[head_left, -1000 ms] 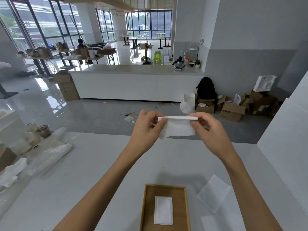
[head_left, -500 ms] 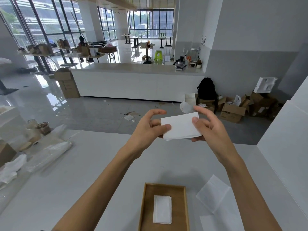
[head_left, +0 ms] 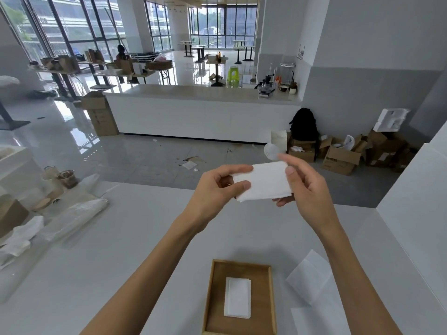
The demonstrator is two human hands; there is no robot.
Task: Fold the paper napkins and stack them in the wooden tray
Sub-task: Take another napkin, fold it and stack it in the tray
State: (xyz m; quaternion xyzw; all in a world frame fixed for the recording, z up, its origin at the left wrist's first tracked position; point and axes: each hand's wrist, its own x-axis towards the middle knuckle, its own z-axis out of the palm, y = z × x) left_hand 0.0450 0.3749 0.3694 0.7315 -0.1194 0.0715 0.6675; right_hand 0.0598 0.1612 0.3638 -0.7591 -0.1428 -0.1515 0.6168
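Observation:
I hold a folded white paper napkin (head_left: 264, 182) in the air above the white table, at chest height. My left hand (head_left: 217, 189) pinches its left edge between thumb and fingers. My right hand (head_left: 304, 189) grips its right edge, thumb on top and fingers underneath. The napkin lies roughly flat, its broad face toward me. Below, near the table's front edge, stands the wooden tray (head_left: 271, 298) with a folded napkin stack (head_left: 237, 297) lying inside it. Unfolded napkins (head_left: 312, 279) lie on the table just right of the tray.
Clear plastic bags (head_left: 72, 218), crumpled white paper (head_left: 21, 235) and cups (head_left: 66, 178) clutter the table's left side. A white wall block (head_left: 416, 213) bounds the table on the right. Beyond the table's far edge is open floor, a long counter and cardboard boxes.
The napkin went from hanging by its top edge between both hands to a folded rectangle held flat. Both hands turned and came slightly lower and closer.

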